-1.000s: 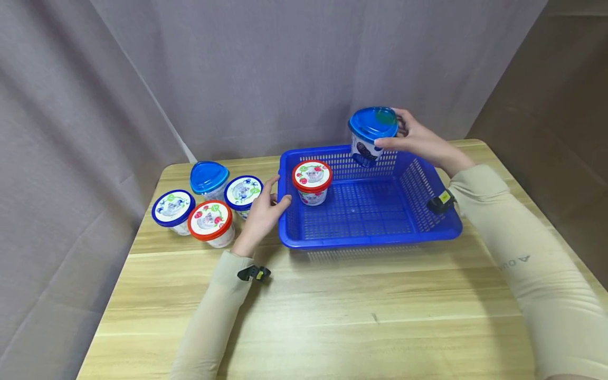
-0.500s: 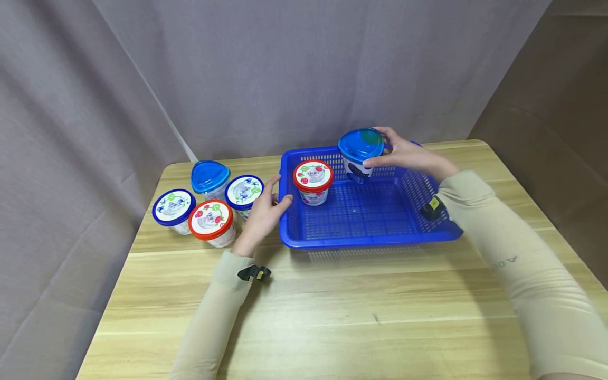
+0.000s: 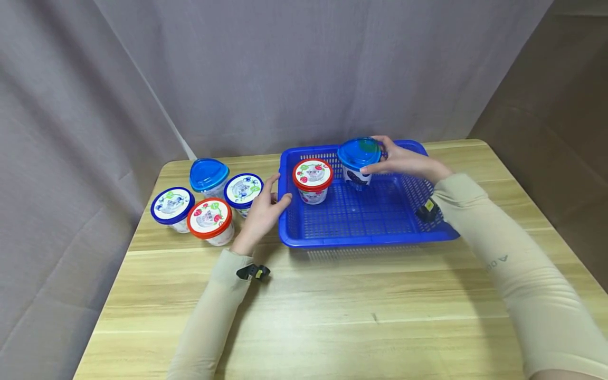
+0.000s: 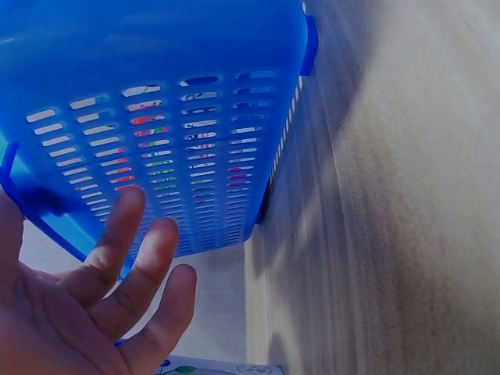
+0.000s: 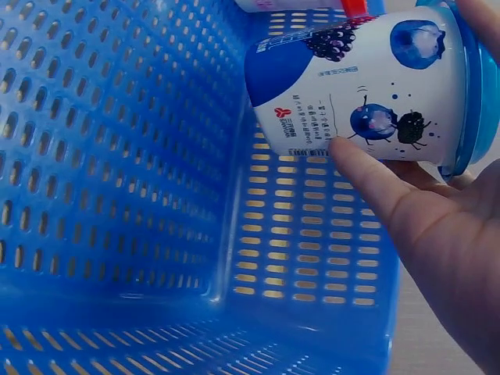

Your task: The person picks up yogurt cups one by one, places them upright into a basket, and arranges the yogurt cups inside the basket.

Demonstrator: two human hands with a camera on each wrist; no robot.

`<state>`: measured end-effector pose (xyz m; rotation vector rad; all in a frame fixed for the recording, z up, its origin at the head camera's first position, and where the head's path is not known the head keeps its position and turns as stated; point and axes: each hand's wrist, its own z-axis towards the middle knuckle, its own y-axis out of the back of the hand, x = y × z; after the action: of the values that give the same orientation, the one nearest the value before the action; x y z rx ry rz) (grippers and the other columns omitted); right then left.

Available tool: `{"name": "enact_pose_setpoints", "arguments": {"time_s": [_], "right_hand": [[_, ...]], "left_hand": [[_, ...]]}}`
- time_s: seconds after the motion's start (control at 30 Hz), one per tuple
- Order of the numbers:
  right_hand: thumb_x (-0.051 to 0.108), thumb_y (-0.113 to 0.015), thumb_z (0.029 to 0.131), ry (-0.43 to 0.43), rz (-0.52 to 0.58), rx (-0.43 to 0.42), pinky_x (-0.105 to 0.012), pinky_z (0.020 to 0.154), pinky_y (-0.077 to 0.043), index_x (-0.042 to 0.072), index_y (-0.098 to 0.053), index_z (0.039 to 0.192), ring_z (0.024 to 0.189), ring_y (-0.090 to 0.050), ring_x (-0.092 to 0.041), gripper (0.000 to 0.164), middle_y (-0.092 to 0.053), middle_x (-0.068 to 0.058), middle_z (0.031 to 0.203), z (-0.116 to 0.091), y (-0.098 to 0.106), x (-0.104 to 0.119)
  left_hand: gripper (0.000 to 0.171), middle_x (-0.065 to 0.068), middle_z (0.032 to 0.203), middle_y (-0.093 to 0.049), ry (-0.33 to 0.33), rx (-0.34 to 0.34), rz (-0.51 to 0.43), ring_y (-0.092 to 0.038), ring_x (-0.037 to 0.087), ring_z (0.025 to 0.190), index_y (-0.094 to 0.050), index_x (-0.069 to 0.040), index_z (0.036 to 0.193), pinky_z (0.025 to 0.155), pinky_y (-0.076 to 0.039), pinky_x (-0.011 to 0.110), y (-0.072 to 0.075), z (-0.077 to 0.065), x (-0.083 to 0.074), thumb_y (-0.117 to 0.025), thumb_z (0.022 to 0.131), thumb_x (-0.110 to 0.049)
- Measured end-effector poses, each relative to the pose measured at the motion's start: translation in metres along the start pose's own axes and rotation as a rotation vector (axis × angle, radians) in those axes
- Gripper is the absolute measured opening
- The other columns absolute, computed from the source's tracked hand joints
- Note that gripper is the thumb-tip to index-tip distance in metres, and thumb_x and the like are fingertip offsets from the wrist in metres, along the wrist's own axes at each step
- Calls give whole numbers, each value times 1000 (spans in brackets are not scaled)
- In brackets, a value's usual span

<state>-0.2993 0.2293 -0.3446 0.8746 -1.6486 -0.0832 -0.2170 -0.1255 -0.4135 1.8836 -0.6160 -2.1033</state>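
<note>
My right hand grips a yogurt cup with a translucent blue lid, over the back part of a blue plastic basket. The right wrist view shows blueberries and blackberries printed on this cup, with the thumb along its side. Whether its base touches the basket floor cannot be told. A red-lidded cup stands inside at the left. My left hand rests at the basket's left rim, thumb over the edge. In the left wrist view its other fingers spread loosely beside the slotted wall.
On the wooden table, left of the basket, stand two dark-blue-lidded cups, another red-lidded cup and a cup with a rounded-triangular blue lid. A grey curtain hangs behind the table.
My right hand has lowered the blue-lidded yogurt cup and brought it slightly left, down toward the basket's back part beside the red-lidded cup. The left hand has stayed at the rim.
</note>
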Motion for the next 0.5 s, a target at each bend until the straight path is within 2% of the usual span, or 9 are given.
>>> {"name": "enact_pose_setpoints", "arguments": {"time_s": [0.1, 0.23, 0.5], "right_hand": [[38, -78, 89, -14, -30, 5, -53, 113, -33, 15, -1, 159, 136, -40, -35, 107, -32, -24, 150, 2, -3, -6], [44, -79, 86, -20, -79, 13, -60, 115, -24, 16, -2, 160, 143, -28, -39, 111, -26, -25, 154, 4, -7, -13], [38, -80, 86, -18, -49, 8, -61, 117, -19, 16, -2, 159, 147, -19, -41, 110, -19, -27, 156, 6, -14, -22]], "left_hand": [[67, 15, 103, -73, 0, 8, -10, -71, 25, 91, -32, -12, 157, 87, -55, 44, -1, 0, 0, -61, 99, -30], [67, 15, 101, -72, 0, 5, -12, -71, 24, 88, -32, -13, 157, 85, -56, 43, -3, 0, -1, -61, 99, -31], [66, 16, 99, -71, 2, 0, -19, -70, 25, 87, -33, -13, 157, 84, -55, 44, -5, -1, -1, -61, 100, -28]]}}
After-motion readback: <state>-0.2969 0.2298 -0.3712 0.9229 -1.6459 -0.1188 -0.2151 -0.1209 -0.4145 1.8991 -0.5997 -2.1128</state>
